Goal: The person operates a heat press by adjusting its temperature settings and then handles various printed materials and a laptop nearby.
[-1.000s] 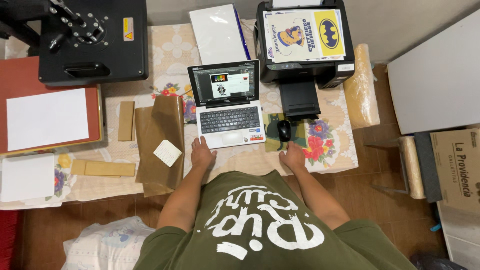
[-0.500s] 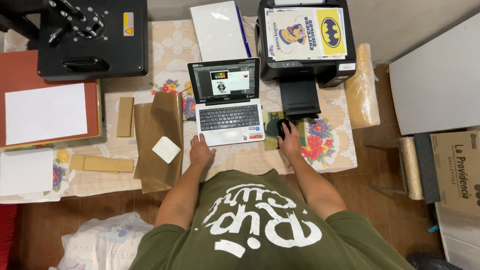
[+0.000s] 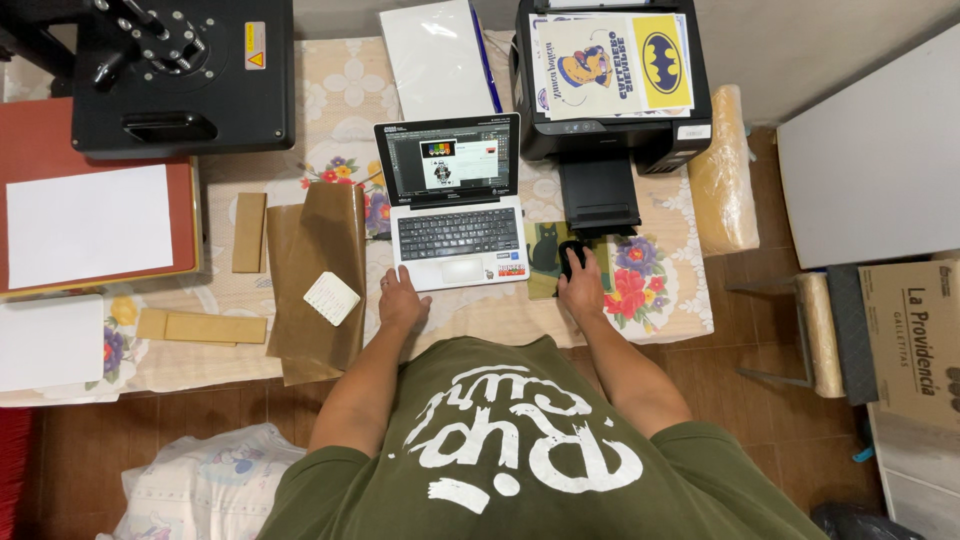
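Left hand point(image 3: 402, 298) flat on counter point(image 3: 470, 318), fingers together, touching the open laptop's point(image 3: 455, 205) front edge at 7 o'clock. Right hand point(image 3: 580, 287) cupped over black mouse point(image 3: 572, 255), fingers curled on it, at laptop's 4 o'clock, below printer point(image 3: 610, 85).

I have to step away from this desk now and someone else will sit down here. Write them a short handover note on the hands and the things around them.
Left hand: flat on the table at the front left corner of the open laptop, holding nothing.
Right hand: resting on the black mouse, which sits on a mouse pad right of the laptop.
Laptop screen is on, showing a design program with an image open.
Black printer behind the mouse has printed sheets lying on top.
Brown paper sheet with a small white pad lies left of the laptop.
Printed sheets not yet moved from the printer.
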